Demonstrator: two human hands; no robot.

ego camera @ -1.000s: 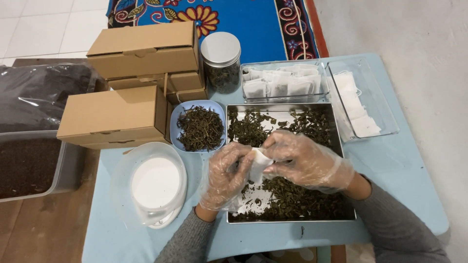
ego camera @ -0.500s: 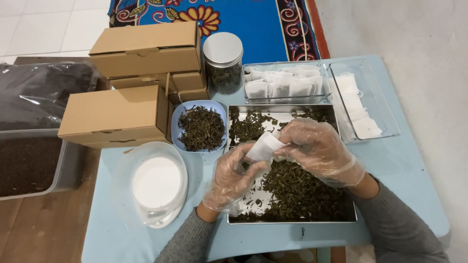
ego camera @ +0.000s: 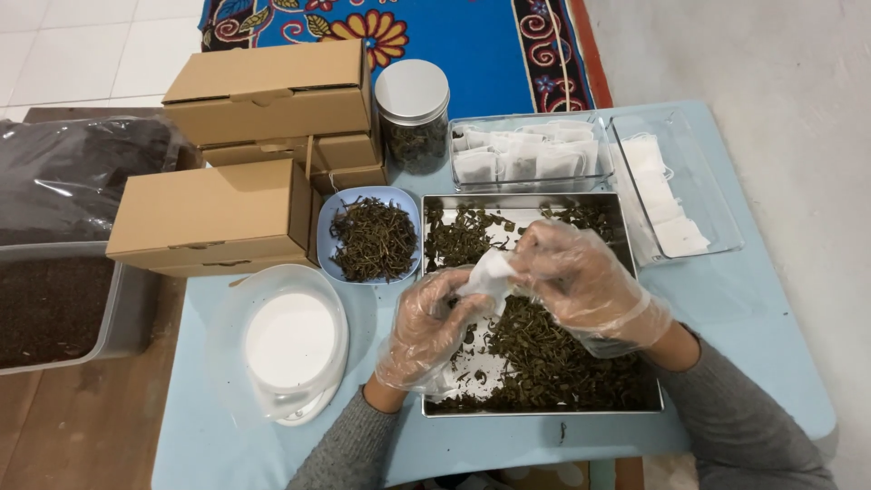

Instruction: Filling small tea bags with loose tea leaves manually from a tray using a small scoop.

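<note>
Nearby, blue dish (ego camera: 337, 218), jar (ego camera: 413, 113), boxes (ego camera: 213, 218)

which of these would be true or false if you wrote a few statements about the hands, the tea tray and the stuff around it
1. Both hands hold a small white bag over the metal tray. True.
2. The hands are bare. False: both wear clear plastic gloves.
3. The blue dish holds dried leaves. True.
4. The glass jar stands open. False: a silver lid covers it.
5. The cardboard boxes lie right of the tray. False: they are to its left.
</note>
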